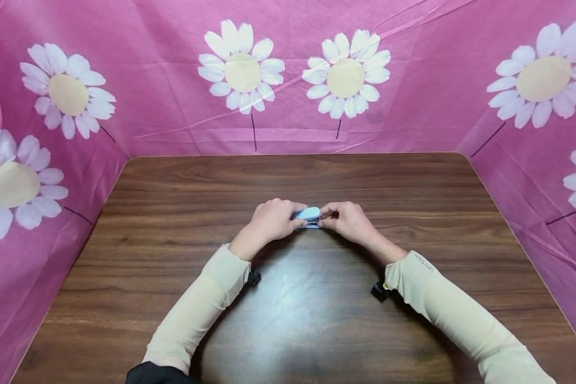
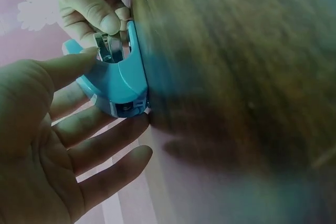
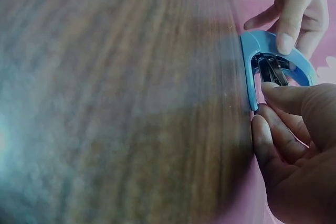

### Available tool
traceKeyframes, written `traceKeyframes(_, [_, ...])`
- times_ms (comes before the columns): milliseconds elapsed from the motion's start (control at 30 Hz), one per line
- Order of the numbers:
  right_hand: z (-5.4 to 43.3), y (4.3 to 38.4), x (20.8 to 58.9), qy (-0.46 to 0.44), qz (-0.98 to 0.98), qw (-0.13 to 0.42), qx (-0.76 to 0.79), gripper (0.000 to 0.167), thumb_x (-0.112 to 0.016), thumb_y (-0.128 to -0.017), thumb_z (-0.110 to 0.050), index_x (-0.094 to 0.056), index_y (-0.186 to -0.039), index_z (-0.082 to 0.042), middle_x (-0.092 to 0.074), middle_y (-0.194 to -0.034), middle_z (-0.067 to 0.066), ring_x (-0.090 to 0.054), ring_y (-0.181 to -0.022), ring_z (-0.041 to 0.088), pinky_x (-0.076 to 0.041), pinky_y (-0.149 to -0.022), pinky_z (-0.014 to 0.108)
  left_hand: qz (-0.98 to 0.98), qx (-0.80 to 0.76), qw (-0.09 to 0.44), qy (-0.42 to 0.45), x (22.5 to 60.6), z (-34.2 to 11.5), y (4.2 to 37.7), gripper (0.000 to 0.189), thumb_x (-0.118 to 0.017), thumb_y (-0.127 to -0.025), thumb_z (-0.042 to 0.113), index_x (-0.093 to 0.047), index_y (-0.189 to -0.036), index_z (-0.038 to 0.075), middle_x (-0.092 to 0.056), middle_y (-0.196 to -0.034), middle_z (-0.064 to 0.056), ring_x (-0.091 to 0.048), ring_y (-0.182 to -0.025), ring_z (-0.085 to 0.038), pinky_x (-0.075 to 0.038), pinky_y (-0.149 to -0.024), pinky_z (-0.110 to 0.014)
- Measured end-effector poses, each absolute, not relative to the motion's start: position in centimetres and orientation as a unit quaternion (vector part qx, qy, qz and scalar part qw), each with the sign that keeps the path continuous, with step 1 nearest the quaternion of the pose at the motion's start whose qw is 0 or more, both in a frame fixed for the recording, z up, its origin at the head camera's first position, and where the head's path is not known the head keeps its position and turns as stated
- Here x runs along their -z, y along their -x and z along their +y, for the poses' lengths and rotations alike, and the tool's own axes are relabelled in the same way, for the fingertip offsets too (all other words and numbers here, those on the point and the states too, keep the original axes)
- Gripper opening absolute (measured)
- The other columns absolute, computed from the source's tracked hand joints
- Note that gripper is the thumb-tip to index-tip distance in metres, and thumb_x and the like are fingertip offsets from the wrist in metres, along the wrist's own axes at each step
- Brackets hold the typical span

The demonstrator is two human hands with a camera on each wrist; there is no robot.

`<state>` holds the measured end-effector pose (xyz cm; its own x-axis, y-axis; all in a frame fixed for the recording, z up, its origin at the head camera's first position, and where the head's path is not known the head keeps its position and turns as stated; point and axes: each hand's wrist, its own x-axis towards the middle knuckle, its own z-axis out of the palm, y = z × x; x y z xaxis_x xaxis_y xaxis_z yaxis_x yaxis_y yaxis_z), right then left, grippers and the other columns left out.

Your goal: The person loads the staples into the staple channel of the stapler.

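A small light-blue stapler (image 1: 311, 214) stands on the wooden table between my two hands. My left hand (image 1: 274, 220) grips its back end, the thumb on the near side and the fingers on the far side. In the left wrist view the dark metal magazine (image 2: 109, 48) shows between the stapler's raised upper arm and its base. My right hand (image 1: 349, 221) has thumb and fingers curled at the front end. From the right wrist view, the right thumb (image 3: 286, 97) lies right at the tip of the metal part; anything small between these fingertips is hidden.
The brown wood-grain table (image 1: 288, 330) runs out to both sides and toward me. Pink cloth (image 1: 158, 69) with white daisies hangs along the back and both sides. A small black wrist camera (image 1: 380, 291) sits under the right cuff, another (image 1: 254, 278) under the left.
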<state>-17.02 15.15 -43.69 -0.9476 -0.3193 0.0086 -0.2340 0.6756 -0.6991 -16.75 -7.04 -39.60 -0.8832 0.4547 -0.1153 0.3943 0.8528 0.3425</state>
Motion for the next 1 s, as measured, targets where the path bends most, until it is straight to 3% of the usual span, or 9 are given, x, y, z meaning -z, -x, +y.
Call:
traceKeyframes(167, [15.2, 17.1, 43.4, 0.154, 0.914, 0.064, 0.371, 0.015, -0.082, -0.083, -0.021, -0.080, -0.097, -0.017, -0.078, -0.086, -0.002, -0.068, -0.077, 0.007, -0.052, -0.075, 0.030, 0.958, -0.177, 0.090, -0.209, 39.4, -7.7, 16.4, 0.048, -0.064, -0.096, 0.051, -0.061, -0.141, 0.033, -0.073, -0.116, 0.001, -0.064, -0.083, -0.020, -0.048, -0.060, -0.039])
traceKeyframes(233, [15.2, 17.1, 43.4, 0.154, 0.913, 0.065, 0.372, 0.015, -0.081, -0.084, -0.020, -0.079, -0.097, -0.016, -0.078, -0.087, -0.002, -0.068, -0.077, 0.007, -0.052, -0.075, 0.030, 0.961, -0.175, 0.079, -0.201, 39.3, -8.1, 16.2, 0.052, -0.062, -0.097, 0.054, -0.058, -0.144, 0.031, -0.072, -0.124, 0.000, -0.068, -0.090, -0.021, -0.052, -0.066, -0.042])
traceKeyframes(333, [15.2, 17.0, 43.3, 0.154, 0.913, 0.064, 0.371, 0.015, -0.081, -0.084, -0.020, -0.079, -0.098, -0.016, -0.078, -0.086, -0.002, -0.067, -0.077, 0.007, -0.052, -0.075, 0.030, 0.968, -0.156, 0.049, -0.190, 39.3, -8.9, 16.0, 0.060, -0.056, -0.097, 0.061, -0.054, -0.148, 0.028, -0.066, -0.137, -0.001, -0.067, -0.114, -0.024, -0.052, -0.093, -0.048])
traceKeyframes(400, [15.2, 17.1, 43.3, 0.154, 0.913, 0.064, 0.371, 0.015, -0.081, -0.084, -0.020, -0.079, -0.098, -0.016, -0.078, -0.086, -0.002, -0.067, -0.077, 0.006, -0.052, -0.075, 0.030, 0.974, -0.137, 0.028, -0.179, 39.3, -9.4, 15.9, 0.067, -0.051, -0.096, 0.067, -0.050, -0.150, 0.027, -0.059, -0.147, -0.001, -0.057, -0.133, -0.026, -0.041, -0.111, -0.052])
traceKeyframes(467, [15.2, 17.1, 43.3, 0.154, 0.915, 0.063, 0.368, 0.015, -0.081, -0.084, -0.021, -0.079, -0.098, -0.016, -0.078, -0.086, -0.002, -0.067, -0.076, 0.006, -0.052, -0.074, 0.030, 0.978, -0.125, 0.014, -0.165, 39.2, -9.8, 15.8, 0.073, -0.048, -0.095, 0.072, -0.046, -0.153, 0.027, -0.051, -0.155, -0.004, -0.044, -0.144, -0.029, -0.026, -0.120, -0.058])
traceKeyframes(667, [15.2, 17.4, 43.4, 0.165, 0.918, 0.056, 0.357, 0.016, -0.080, -0.084, -0.019, -0.079, -0.099, -0.014, -0.077, -0.086, -0.001, -0.066, -0.076, 0.007, -0.051, -0.074, 0.028, 0.985, -0.117, -0.014, -0.123, 39.0, -10.9, 15.8, 0.090, -0.041, -0.089, 0.083, -0.030, -0.160, 0.029, -0.027, -0.167, -0.012, -0.017, -0.156, -0.036, -0.004, -0.123, -0.065])
traceKeyframes(867, [15.8, 17.6, 42.9, 0.192, 0.907, 0.088, 0.364, 0.030, -0.079, -0.087, -0.018, -0.074, -0.114, -0.009, -0.077, -0.095, 0.001, -0.068, -0.083, 0.008, -0.053, -0.076, 0.025, 0.987, -0.123, -0.009, -0.101, 39.4, -11.9, 15.2, 0.096, -0.038, -0.088, 0.085, -0.015, -0.164, 0.032, -0.003, -0.172, -0.012, -0.003, -0.158, -0.038, -0.003, -0.121, -0.068])
traceKeyframes(1000, [17.1, 17.5, 42.2, 0.211, 0.912, 0.095, 0.340, 0.035, -0.073, -0.093, -0.029, -0.069, -0.124, -0.013, -0.075, -0.101, 0.000, -0.065, -0.083, 0.011, -0.051, -0.078, 0.029, 0.989, -0.119, 0.006, -0.089, 40.0, -12.2, 14.8, 0.097, -0.037, -0.089, 0.085, -0.003, -0.164, 0.034, 0.011, -0.172, -0.009, 0.006, -0.158, -0.038, -0.001, -0.121, -0.069])
